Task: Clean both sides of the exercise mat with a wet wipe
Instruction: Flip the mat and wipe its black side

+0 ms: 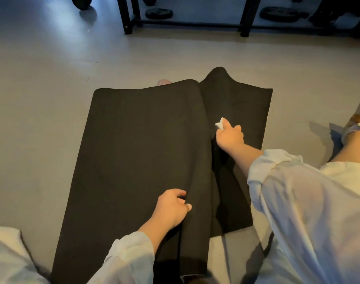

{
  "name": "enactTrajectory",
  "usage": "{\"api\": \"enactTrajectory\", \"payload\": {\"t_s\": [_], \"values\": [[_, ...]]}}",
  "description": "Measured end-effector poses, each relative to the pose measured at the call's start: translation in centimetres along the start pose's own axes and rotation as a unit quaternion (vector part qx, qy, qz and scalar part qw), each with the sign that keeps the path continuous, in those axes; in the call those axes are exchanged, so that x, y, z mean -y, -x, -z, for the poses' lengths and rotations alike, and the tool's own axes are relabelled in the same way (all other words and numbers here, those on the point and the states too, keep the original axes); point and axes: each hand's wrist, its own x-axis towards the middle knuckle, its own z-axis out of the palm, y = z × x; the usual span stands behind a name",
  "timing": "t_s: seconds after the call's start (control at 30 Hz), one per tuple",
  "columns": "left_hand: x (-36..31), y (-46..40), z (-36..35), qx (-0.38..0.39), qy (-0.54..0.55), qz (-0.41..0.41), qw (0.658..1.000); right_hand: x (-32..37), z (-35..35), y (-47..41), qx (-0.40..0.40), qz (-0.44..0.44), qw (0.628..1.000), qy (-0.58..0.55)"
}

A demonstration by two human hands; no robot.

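Note:
A black exercise mat [134, 150] lies on the grey floor, doubled over itself, with a fold ridge running from the far edge towards me. My left hand [172, 208] grips the folded layer at its near part, fingers curled into the fold. On the lower layer right of the fold, my right hand [229, 136] pinches a small white wet wipe [220, 123] and holds it against the mat. The mat's far end bulges up into a hump.
A black metal rack [130, 19] stands on the floor at the back, with weight plates [159, 13] under it. A foot in a sandal [357, 124] shows at the right edge. A toe [163, 82] peeks out behind the mat's far edge.

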Motion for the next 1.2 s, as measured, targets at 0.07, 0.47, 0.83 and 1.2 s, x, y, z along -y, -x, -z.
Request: {"api": "enactTrajectory", "payload": {"t_s": [0.07,0.47,0.83,1.2], "values": [[0.7,-0.4,0.0,0.004,0.018,-0.002,1.0,0.6,-0.7,-1.8,-0.007,0.029,0.998,0.054],[2.0,-1.0,-0.7,0.025,0.075,0.012,0.997,-1.7,-3.1,2.5,0.084,0.143,0.985,-0.047],[1.7,0.6,0.1,-0.033,0.11,0.003,0.993,-6.2,-6.4,21.9,0.195,0.273,0.942,0.016],[4.3,3.4,10.0,-0.147,0.107,-0.016,0.983,-0.4,-6.5,24.9,0.193,0.444,0.873,-0.056]]}}
